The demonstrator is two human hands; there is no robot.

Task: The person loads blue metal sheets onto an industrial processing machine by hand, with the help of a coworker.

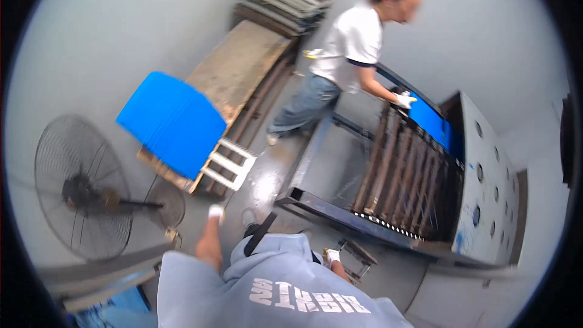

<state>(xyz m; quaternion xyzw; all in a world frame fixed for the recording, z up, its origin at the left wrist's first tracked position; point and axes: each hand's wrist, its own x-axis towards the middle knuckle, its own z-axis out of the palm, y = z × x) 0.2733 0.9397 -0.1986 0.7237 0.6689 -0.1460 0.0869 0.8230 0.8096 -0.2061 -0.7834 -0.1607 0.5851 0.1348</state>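
Observation:
My left hand, in a white glove, is held out in front of me, apart from the blue sheets. Its fingers are too small and blurred to read. My right hand, in a white and yellow glove, is low at my right side beside a small metal frame. Whether it touches that frame I cannot tell. Closest to my left hand are a white slatted piece and blue sheets, which lie on a wooden board.
A co-worker stands at a large metal machine with dark bars, one gloved hand by a blue sheet in it. A round fan stands at left. Stacked grey frames are at the back. A perforated panel is at right.

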